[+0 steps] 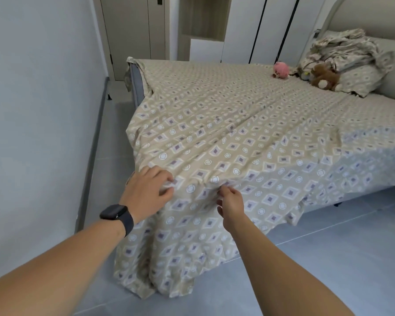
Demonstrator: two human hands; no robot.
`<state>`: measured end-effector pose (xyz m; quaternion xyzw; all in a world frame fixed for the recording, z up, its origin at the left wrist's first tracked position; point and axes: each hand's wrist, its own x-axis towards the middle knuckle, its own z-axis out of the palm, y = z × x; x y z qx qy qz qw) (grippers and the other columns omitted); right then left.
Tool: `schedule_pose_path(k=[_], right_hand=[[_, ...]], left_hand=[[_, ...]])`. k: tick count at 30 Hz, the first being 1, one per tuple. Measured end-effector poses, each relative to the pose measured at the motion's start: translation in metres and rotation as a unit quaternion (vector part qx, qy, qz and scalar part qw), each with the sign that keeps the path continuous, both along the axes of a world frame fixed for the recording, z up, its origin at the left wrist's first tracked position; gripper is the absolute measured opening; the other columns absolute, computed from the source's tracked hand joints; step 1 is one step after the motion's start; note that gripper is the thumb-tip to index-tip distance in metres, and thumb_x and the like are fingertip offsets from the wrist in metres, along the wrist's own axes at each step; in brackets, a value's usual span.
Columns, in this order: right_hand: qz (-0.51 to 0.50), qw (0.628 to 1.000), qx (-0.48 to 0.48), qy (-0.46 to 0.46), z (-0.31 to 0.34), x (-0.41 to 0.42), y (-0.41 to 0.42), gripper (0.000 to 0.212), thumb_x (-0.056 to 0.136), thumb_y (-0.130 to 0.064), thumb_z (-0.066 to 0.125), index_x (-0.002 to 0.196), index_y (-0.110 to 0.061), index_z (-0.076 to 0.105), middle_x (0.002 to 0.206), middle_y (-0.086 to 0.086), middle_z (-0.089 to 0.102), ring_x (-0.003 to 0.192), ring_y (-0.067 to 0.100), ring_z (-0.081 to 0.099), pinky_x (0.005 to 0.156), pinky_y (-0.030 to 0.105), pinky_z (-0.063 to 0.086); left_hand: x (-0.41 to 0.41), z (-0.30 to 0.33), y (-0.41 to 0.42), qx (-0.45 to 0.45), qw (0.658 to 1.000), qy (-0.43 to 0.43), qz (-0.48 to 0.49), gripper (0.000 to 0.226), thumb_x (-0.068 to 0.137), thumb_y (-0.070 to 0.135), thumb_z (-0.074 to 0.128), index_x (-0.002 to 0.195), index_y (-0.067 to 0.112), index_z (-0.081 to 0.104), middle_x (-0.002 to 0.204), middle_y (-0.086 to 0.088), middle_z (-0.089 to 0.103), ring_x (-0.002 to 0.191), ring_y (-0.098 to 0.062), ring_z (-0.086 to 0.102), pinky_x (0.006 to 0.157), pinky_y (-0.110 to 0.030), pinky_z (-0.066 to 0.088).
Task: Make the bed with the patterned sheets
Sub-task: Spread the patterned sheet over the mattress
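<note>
Head view: I see patterned sheet (226,133) spread over bed (137,87), near corner draped to floor at lower centre. Left hand (146,190) pinches fold at corner; right hand (232,204) pinches fabric just beside. Plush toys (324,76), pillow (363,80) upper right.

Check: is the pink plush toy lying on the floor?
No, the pink plush toy sits on the patterned sheet near the pillow.
</note>
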<state>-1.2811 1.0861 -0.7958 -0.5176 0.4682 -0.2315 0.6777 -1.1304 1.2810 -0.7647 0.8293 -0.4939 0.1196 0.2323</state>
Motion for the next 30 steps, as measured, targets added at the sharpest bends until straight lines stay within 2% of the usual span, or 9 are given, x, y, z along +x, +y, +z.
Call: schedule_pose_path(k=[4, 7, 10, 14, 18, 23, 25, 27, 30], right_hand=[[-0.008, 0.999, -0.047, 0.019, -0.003, 0.004, 0.003, 0.017, 0.102, -0.025, 0.053, 0.101, -0.009, 0.060, 0.089, 0.006, 0.060, 0.075, 0.019, 0.050, 0.069, 0.033, 0.039], [0.004, 0.998, -0.059, 0.034, 0.003, 0.005, 0.003, 0.021, 0.102, -0.022, 0.055, 0.092, -0.007, 0.064, 0.082, 0.006, 0.059, 0.065, 0.017, 0.045, 0.062, 0.028, 0.037], [-0.002, 0.996, -0.080, 0.030, 0.007, 0.000, 0.001, 0.026, 0.105, -0.023, 0.052, 0.089, -0.005, 0.064, 0.082, 0.007, 0.060, 0.068, 0.018, 0.049, 0.060, 0.026, 0.039], [-0.010, 0.993, -0.112, 0.039, 0.009, -0.004, 0.008, 0.021, 0.103, -0.020, 0.043, 0.085, -0.009, 0.049, 0.079, 0.004, 0.050, 0.076, 0.022, 0.044, 0.065, 0.033, 0.036], [0.000, 0.967, -0.251, 0.036, 0.032, 0.000, 0.029, 0.026, 0.098, -0.016, 0.038, 0.072, -0.014, 0.038, 0.068, 0.000, 0.042, 0.065, 0.017, 0.037, 0.064, 0.036, 0.032], [0.001, 0.948, -0.315, -0.048, 0.077, 0.005, 0.035, 0.025, 0.096, -0.013, 0.039, 0.072, -0.016, 0.031, 0.064, -0.006, 0.030, 0.057, 0.009, 0.025, 0.054, 0.026, 0.025], [0.018, 0.946, -0.318, -0.064, 0.076, -0.001, 0.032, 0.026, 0.097, -0.013, 0.040, 0.073, -0.015, 0.033, 0.064, -0.007, 0.031, 0.056, 0.008, 0.026, 0.052, 0.023, 0.026], [0.052, 0.946, -0.313, -0.070, 0.072, -0.005, 0.031, 0.027, 0.101, -0.014, 0.043, 0.075, -0.014, 0.038, 0.065, -0.007, 0.035, 0.057, 0.007, 0.029, 0.053, 0.020, 0.030], [0.093, 0.949, -0.294, -0.058, 0.065, -0.002, 0.027, 0.030, 0.105, -0.024, 0.048, 0.077, -0.015, 0.046, 0.068, -0.008, 0.043, 0.058, 0.003, 0.037, 0.056, 0.015, 0.034]], left_hand=[[0.006, -0.002, -0.001, -0.021, 1.000, 0.018, -0.008, 0.017, 0.095, 0.045, 0.063, 0.091, 0.029, 0.063, 0.091, 0.018, 0.055, 0.090, -0.015, 0.047, 0.077, -0.035, 0.043], [0.006, 0.000, -0.003, -0.051, 0.997, 0.058, 0.013, 0.018, 0.095, 0.031, 0.067, 0.080, 0.024, 0.060, 0.079, 0.016, 0.054, 0.082, -0.018, 0.048, 0.072, -0.039, 0.043], [0.007, 0.003, -0.008, -0.036, 0.997, 0.061, 0.026, 0.018, 0.097, 0.023, 0.064, 0.079, 0.020, 0.059, 0.080, 0.008, 0.059, 0.083, -0.023, 0.053, 0.072, -0.041, 0.043], [0.005, 0.005, -0.010, 0.004, 0.999, 0.037, 0.028, 0.018, 0.101, 0.033, 0.057, 0.087, 0.022, 0.060, 0.087, 0.006, 0.062, 0.088, -0.022, 0.052, 0.074, -0.037, 0.041], [0.009, 0.007, 0.000, -0.002, 0.999, 0.041, -0.013, 0.021, 0.095, 0.049, 0.062, 0.090, 0.029, 0.061, 0.085, 0.015, 0.057, 0.085, -0.014, 0.048, 0.074, -0.035, 0.041], [0.010, 0.010, -0.006, -0.017, 0.999, 0.038, 0.000, 0.022, 0.095, 0.019, 0.068, 0.076, 0.017, 0.057, 0.074, 0.010, 0.051, 0.073, -0.021, 0.052, 0.064, -0.035, 0.035], [0.015, 0.019, -0.006, -0.037, 0.996, 0.068, 0.054, 0.021, 0.097, 0.013, 0.062, 0.078, 0.017, 0.053, 0.081, 0.006, 0.055, 0.077, -0.027, 0.057, 0.065, -0.039, 0.042], [0.026, 0.035, -0.001, -0.097, 0.984, 0.098, 0.116, 0.020, 0.097, 0.008, 0.055, 0.081, 0.019, 0.051, 0.092, 0.004, 0.059, 0.081, -0.025, 0.057, 0.068, -0.043, 0.047], [0.030, 0.045, 0.003, -0.117, 0.977, 0.087, 0.155, 0.018, 0.096, 0.003, 0.047, 0.090, 0.017, 0.057, 0.103, 0.003, 0.062, 0.088, -0.024, 0.058, 0.071, -0.042, 0.048]])
